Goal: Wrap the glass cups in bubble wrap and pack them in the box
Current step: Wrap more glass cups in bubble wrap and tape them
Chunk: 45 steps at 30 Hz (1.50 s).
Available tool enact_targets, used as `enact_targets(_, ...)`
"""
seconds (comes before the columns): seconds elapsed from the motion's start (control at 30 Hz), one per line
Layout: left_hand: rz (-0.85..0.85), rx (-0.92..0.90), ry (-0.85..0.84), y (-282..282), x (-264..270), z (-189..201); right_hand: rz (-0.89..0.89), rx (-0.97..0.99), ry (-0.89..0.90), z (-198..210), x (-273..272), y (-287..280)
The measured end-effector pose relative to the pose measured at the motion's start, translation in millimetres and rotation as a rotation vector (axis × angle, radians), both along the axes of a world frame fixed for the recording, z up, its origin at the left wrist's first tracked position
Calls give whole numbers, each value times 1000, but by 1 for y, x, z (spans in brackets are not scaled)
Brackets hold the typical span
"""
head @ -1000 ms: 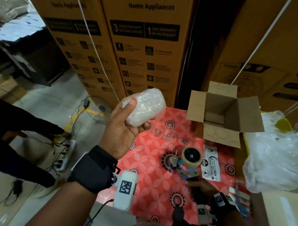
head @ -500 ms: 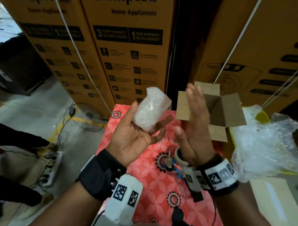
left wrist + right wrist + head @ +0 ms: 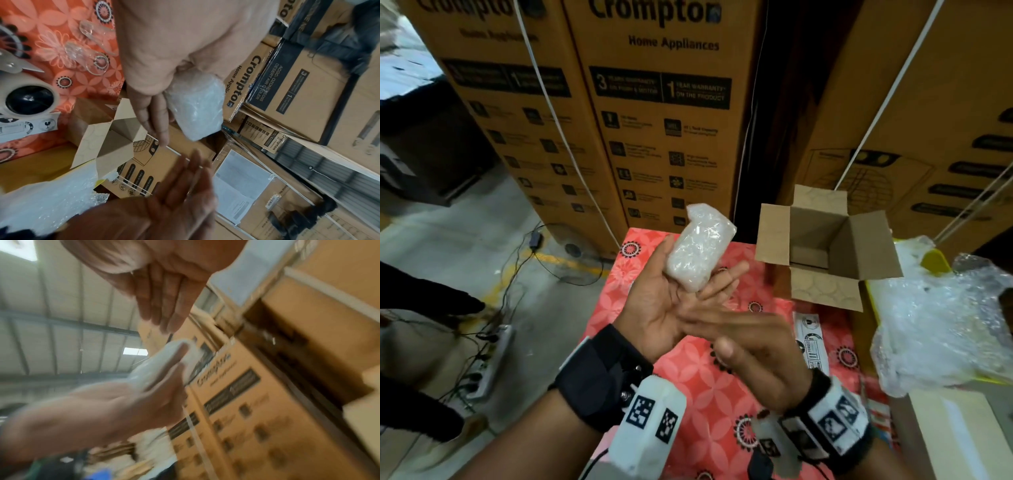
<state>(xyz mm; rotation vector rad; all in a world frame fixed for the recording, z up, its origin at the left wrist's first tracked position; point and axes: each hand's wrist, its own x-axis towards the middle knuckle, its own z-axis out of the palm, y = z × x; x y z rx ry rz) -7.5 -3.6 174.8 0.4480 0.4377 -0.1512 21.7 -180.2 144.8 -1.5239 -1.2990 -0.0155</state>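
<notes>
A cup wrapped in bubble wrap (image 3: 700,250) stands tilted in my left hand (image 3: 654,308), held palm up above the red flowered table (image 3: 688,387). The thumb holds it against nearly straight fingers (image 3: 152,112). My right hand (image 3: 750,339) is empty, its straight fingers laid across the heel of the left palm. The open cardboard box (image 3: 825,253) stands on the table to the right of the bundle, flaps spread, nothing visible inside it. In the left wrist view two bare glass cups (image 3: 86,60) lie on the cloth. The right wrist view is blurred.
A loose heap of bubble wrap (image 3: 945,325) lies at the right, over something yellow. Sticker sheets (image 3: 811,339) and a tape roll (image 3: 26,99) lie on the table. Tall printed cartons (image 3: 654,120) wall the back. Cables and a power strip (image 3: 489,359) cover the floor at left.
My right hand came up from the tape dispenser on the table, rose beside the bundle, then dropped across the left palm. The left fingers straightened under the bundle.
</notes>
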Motion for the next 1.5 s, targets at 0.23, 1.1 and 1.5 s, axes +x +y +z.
enact_targets(0.23,-101,287,21,0,-2,0,-432,-86,-386,45,51,3)
enact_targets(1.1,-11,850,-359,16,0,-36,-233,-117,1529,11,37,63)
enact_targets(1.5,-25,670,-278,36,10,-52,-102,-265,818,3,47,44)
